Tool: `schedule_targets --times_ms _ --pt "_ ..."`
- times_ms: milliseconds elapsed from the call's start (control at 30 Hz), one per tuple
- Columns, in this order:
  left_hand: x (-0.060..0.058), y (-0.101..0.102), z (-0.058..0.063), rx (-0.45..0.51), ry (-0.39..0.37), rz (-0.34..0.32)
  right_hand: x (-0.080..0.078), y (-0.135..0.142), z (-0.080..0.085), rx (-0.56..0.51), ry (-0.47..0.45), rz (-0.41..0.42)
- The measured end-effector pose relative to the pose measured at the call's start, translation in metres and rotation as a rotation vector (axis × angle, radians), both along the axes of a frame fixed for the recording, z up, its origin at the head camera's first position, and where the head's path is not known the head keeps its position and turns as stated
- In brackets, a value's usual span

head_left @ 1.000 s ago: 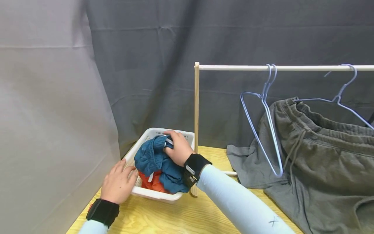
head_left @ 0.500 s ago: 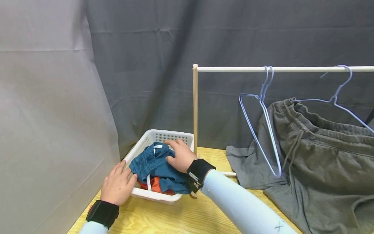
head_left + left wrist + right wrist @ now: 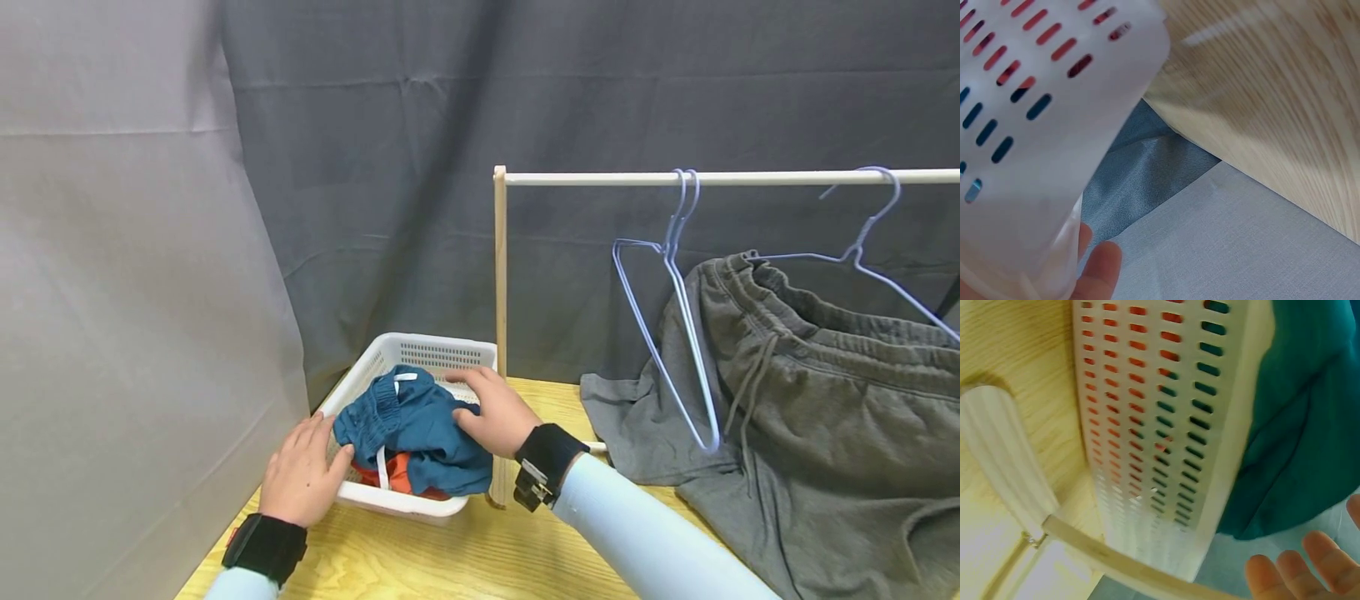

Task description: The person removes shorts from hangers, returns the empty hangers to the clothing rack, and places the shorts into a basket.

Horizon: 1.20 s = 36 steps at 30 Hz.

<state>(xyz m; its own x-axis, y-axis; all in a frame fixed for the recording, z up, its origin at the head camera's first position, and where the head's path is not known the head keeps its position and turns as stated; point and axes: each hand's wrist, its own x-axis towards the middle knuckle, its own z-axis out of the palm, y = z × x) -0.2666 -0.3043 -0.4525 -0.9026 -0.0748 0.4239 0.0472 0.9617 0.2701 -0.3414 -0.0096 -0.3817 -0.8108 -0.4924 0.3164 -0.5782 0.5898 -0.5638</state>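
Observation:
A white perforated plastic basket (image 3: 390,500) stands on the table. Inside it lies a blue garment (image 3: 427,433) with a gathered waistband and a white drawstring, above an orange garment (image 3: 399,473). My left hand (image 3: 303,471) holds the basket's left rim near the front corner; in the left wrist view its fingers (image 3: 1102,265) show beside the basket's outer wall. My right hand (image 3: 498,414) hovers at the basket's right rim, close to the blue garment, with fingers apart and nothing held. In the right wrist view, its fingertips (image 3: 1322,550) are spread near the cloth.
A wooden rack's post (image 3: 501,275) rises right beside the basket. From its white rail (image 3: 585,179) hang two bare lilac hangers (image 3: 686,308) and another hanger (image 3: 858,250) with grey drawstring pants (image 3: 817,400). A pale cloth (image 3: 135,292) borders the left side.
My right hand has let go of the blue garment, which now lies flatter in the basket, and drawn back to the right. The left hand stays at the rim.

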Motion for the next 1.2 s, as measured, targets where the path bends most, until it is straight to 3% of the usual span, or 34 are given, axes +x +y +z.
schedule_targets --times_ms 233,867,1200 --pt "-0.002 0.002 -0.002 0.006 0.012 -0.01 0.01 0.026 -0.011 -0.096 -0.007 -0.013" --pt "-0.004 0.004 -0.001 -0.016 0.025 -0.029 0.044 0.109 -0.04 -0.209 0.148 -0.019" --pt "-0.002 -0.001 -0.002 -0.024 0.013 -0.022 0.067 0.138 -0.054 -0.202 0.2 -0.067"
